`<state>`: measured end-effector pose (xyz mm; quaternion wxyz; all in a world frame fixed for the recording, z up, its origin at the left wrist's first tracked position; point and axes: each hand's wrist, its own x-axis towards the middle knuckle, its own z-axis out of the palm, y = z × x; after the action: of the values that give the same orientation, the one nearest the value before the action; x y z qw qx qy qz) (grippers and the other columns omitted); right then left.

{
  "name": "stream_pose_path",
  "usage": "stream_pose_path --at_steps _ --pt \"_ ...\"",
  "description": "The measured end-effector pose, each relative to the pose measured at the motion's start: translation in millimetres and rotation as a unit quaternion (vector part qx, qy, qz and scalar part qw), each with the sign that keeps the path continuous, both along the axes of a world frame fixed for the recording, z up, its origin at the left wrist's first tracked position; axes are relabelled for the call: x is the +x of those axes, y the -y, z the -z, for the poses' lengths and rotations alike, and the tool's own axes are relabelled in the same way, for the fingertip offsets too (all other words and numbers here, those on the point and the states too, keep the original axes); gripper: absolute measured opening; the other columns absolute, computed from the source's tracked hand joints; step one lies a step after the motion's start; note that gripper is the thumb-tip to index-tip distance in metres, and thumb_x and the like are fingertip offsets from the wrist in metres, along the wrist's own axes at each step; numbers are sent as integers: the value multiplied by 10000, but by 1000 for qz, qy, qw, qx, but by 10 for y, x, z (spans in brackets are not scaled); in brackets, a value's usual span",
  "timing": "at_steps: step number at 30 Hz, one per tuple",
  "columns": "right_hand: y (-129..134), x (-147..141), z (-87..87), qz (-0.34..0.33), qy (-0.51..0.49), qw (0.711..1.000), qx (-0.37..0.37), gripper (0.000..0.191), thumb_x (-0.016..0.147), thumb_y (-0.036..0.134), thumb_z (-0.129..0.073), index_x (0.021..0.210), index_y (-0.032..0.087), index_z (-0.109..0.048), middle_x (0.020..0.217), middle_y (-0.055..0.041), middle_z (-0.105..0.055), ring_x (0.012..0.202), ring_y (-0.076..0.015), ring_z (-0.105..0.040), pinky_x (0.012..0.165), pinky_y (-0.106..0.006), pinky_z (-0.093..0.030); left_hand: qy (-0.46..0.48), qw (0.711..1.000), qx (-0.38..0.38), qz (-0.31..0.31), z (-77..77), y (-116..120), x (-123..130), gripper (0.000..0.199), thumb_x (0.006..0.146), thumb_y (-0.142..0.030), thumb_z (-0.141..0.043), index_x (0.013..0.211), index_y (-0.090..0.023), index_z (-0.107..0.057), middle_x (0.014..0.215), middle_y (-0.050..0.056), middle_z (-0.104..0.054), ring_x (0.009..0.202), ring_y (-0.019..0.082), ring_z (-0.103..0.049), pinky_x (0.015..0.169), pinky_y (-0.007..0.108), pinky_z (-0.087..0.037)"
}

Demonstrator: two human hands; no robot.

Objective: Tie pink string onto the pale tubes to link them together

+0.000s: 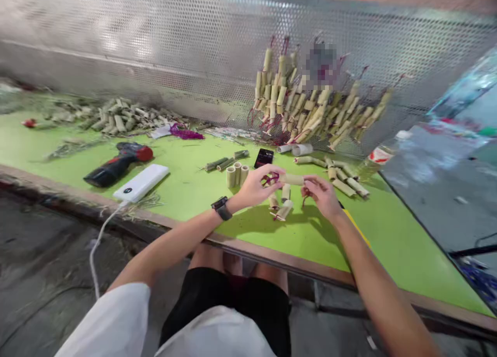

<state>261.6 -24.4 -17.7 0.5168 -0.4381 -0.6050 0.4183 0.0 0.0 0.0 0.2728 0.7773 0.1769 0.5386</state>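
Note:
Both of my hands grip one pale bamboo tube [294, 179] between them, level and just above the table. My left hand [261, 185] has its fingers closed on the tube's left end, with purple string bunched at the fingertips. At the tube's right end my right hand [321, 194] pinches it, and a bit of dark string hangs below. Under the hands dangle or lie more short bamboo pieces [284, 210] tied with purple string; whether they join the held tube I cannot tell. Several cut bamboo tubes [237, 175] stand upright left of my left hand.
A green table [202, 212] holds a cordless drill [118, 163], a white power bank [142, 183] with cable, a phone [264, 158], a bamboo pile [116, 115] and purple string [186, 132]. Strung bamboo bundles [306, 106] lean on the mesh panel; a bottle [378, 158] stands right.

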Motion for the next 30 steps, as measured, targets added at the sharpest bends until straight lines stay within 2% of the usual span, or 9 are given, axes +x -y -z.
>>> stream_pose_path --at_steps 3,6,10,13,16,20,25,30 --pt "17 -11 -16 -18 24 1000 -6 269 901 473 -734 1029 241 -779 682 20 -623 637 -156 -572 600 -284 -482 -8 999 -31 -9 -9 27 8 285 968 -363 -730 1165 -160 -691 1174 127 -735 921 176 -682 794 296 -550" --pt "96 -45 -97 -66 47 997 1 258 927 441 -691 1026 225 -792 688 1 -624 650 -170 -570 590 -298 -491 9 996 -89 11 -10 41 22 340 954 -394 -747 1187 -154 -684 1093 108 -738 827 149 -657 724 269 -532" --pt "269 -201 -226 -115 81 990 -1 288 955 468 -664 1043 216 -773 705 -13 -653 627 -175 -605 598 -319 -530 51 981 -161 94 6 37 43 399 935 -424 -772 1202 -146 -668 1083 106 -720 908 159 -673 798 278 -551" --pt "358 -359 -249 -122 102 987 -11 362 950 562 -674 1016 210 -728 755 -24 -698 529 -145 -593 520 -303 -525 56 971 -192 134 25 15 41 419 924 -434 -786 1197 -140 -663 1101 115 -720 936 163 -685 840 291 -563" --pt "382 -453 -236 -107 108 988 -19 451 937 653 -660 964 204 -688 763 -37 -727 440 -122 -562 420 -275 -472 51 969 -199 138 43 -9 28 437 906 -431 -808 1193 -134 -667 1089 116 -728 931 164 -695 844 295 -570" --pt "371 -460 -237 -80 119 989 -23 487 910 683 -681 903 197 -711 692 -43 -728 401 -126 -558 406 -280 -477 44 970 -195 141 55 -10 24 433 898 -421 -819 1184 -129 -677 1080 115 -731 915 158 -695 818 284 -575" --pt "353 -448 -212 -22 112 993 -27 534 842 700 -743 1035 203 -778 739 -57 -775 428 -163 -616 422 -304 -504 56 964 -207 155 59 -3 38 419 885 -394 -835 1172 -131 -680 1059 106 -737 882 143 -694 804 275 -574" --pt "327 -432 -170 50 141 989 -6 558 802 676 -790 1050 177 -815 615 -39 -742 459 -189 -630 428 -306 -512 68 951 -243 180 84 -24 50 446 862 -409 -857 1155 -130 -669 1019 91 -736 862 148 -706 784 282 -572"
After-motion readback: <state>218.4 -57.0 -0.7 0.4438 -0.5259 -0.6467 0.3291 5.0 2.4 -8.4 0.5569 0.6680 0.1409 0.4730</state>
